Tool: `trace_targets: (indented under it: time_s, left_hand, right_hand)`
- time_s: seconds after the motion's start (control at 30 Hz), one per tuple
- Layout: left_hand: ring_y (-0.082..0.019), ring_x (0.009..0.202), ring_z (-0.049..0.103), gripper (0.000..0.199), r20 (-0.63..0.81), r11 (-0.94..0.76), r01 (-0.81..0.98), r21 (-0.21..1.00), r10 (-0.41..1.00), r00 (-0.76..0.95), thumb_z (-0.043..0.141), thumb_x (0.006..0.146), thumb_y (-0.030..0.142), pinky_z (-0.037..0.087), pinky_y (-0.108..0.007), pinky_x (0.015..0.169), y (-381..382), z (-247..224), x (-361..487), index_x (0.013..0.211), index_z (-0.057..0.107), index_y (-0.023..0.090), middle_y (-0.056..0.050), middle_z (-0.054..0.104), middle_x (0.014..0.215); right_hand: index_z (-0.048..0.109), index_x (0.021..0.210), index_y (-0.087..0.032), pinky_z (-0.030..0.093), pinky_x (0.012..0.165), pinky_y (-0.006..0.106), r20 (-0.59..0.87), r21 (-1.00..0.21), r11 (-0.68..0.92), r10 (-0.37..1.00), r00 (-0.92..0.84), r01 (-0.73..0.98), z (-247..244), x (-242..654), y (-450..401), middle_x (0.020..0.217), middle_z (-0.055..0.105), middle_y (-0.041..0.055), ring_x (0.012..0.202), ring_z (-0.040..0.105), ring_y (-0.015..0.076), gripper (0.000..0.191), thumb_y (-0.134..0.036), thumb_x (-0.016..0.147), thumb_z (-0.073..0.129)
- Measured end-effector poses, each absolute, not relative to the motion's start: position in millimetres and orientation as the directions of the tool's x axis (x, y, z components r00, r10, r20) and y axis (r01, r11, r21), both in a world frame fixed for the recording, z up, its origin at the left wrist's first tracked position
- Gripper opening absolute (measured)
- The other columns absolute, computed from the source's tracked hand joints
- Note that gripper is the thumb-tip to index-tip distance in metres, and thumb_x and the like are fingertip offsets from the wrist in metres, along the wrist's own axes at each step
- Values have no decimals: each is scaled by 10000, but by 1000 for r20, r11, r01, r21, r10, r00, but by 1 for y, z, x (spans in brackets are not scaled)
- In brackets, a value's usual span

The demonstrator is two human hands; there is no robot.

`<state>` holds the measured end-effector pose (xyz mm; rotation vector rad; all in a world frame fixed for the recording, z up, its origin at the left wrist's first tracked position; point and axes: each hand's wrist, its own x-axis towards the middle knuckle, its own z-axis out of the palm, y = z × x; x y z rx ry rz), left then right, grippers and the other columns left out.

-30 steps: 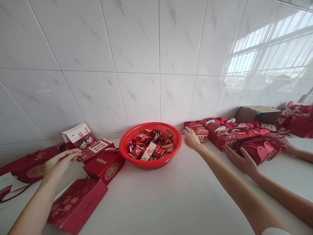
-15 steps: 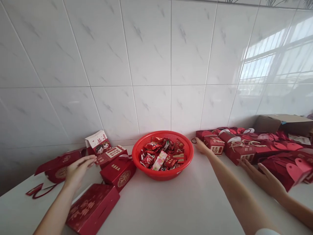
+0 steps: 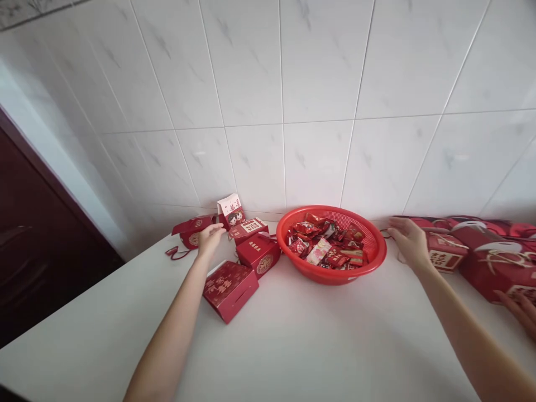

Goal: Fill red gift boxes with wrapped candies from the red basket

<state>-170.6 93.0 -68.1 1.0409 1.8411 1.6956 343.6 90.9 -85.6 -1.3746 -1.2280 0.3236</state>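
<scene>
Both hands hang open, fingers loose: left hand [image 3: 210, 240] beside a red gift box [image 3: 193, 230], right hand [image 3: 408, 241] beside a red plastic basket [image 3: 380, 251] of wrapped candies [image 3: 324, 245].

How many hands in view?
3. The left hand is beside a red gift box, the right hand just right of the red plastic basket, and a third hand, apparently another person's, at the right edge. More may be out of frame.

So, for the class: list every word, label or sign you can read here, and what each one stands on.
"囍", on the white panel of the small red gift box.
Gold characters on the red box nearest the red plastic basket: too small to read.
White label on the box behind it: too blurred to read.
</scene>
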Motion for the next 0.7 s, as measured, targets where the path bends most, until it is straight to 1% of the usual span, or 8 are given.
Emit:
trace_targets:
  time_s: [0.07, 0.2, 0.3, 0.37, 0.43, 0.53, 0.63, 0.7]
  left_hand:
    - [-220, 899, 699, 189, 122, 19, 222, 975, 787, -605, 716, 619, 204, 536, -300, 800, 91, -68, -169, 803, 687, 168, -68, 748, 847]
    - [-237, 704, 682, 249, 9, 120, 203, 972, 842, -539, 798, 604, 275, 523, -332, 656, 89, -67, -161, 777, 675, 145, -68, 708, 704]
    - [-233, 751, 696, 297, 21, 106, 213, 971, 853, -522, 806, 601, 235, 532, -312, 671, 89, -66, -150, 849, 679, 133, -80, 727, 785]
    - [-228, 847, 709, 371, 99, 20, 214, 977, 841, -532, 784, 614, 189, 552, -299, 735, 90, -62, -143, 967, 684, 128, -87, 739, 884]
    - [-232, 930, 710, 445, 227, -127, 212, 969, 801, -554, 759, 630, 172, 568, -306, 796, 89, -53, -136, 1065, 681, 125, -101, 744, 981]
    - [-248, 1003, 702, 418, 444, -392, 217, 894, 709, -548, 757, 653, 234, 580, -334, 867, 79, -30, -125, 1056, 702, 137, -99, 749, 1063]
    - [-252, 938, 711, 331, 604, -540, 272, 796, 689, -400, 778, 674, 342, 592, -346, 851, 54, -6, -110, 950, 728, 166, -62, 765, 987]
    - [-238, 879, 712, 290, 671, -580, 360, 731, 706, -226, 775, 727, 376, 596, -337, 813, 29, 7, -97, 948, 735, 191, -35, 763, 942]
  right_hand:
    - [689, 998, -211, 612, 840, 443, 541, -826, 391, 752, 376, 407, -65, 325, 71, 1066, 749, 111, 962, 730, 277, 247, -270, 763, 642]
    - [685, 1039, -205, 618, 755, 394, 575, -805, 476, 775, 263, 356, -29, 284, 33, 913, 757, 88, 856, 740, 247, 256, -329, 818, 654]
    - [680, 1042, -207, 610, 747, 383, 593, -780, 519, 791, 149, 350, -19, 264, 15, 862, 750, 62, 831, 736, 236, 255, -361, 840, 659]
    - [681, 1024, -209, 604, 759, 385, 594, -768, 530, 799, 91, 360, -19, 257, 8, 844, 746, 52, 828, 735, 235, 245, -376, 847, 657]
    - [680, 1013, -209, 602, 754, 380, 589, -763, 533, 806, 55, 367, -21, 255, 3, 849, 745, 50, 817, 733, 229, 245, -392, 852, 660]
    - [680, 1004, -210, 609, 725, 368, 592, -761, 544, 805, 35, 354, -20, 255, -2, 851, 738, 44, 813, 726, 221, 249, -414, 861, 669]
    - [685, 992, -216, 617, 718, 363, 594, -770, 554, 803, 39, 318, -14, 254, -10, 829, 728, 35, 817, 723, 217, 237, -419, 871, 675]
    - [689, 989, -220, 617, 709, 349, 594, -777, 556, 803, 48, 296, -8, 253, -16, 822, 725, 32, 802, 721, 209, 223, -414, 880, 676]
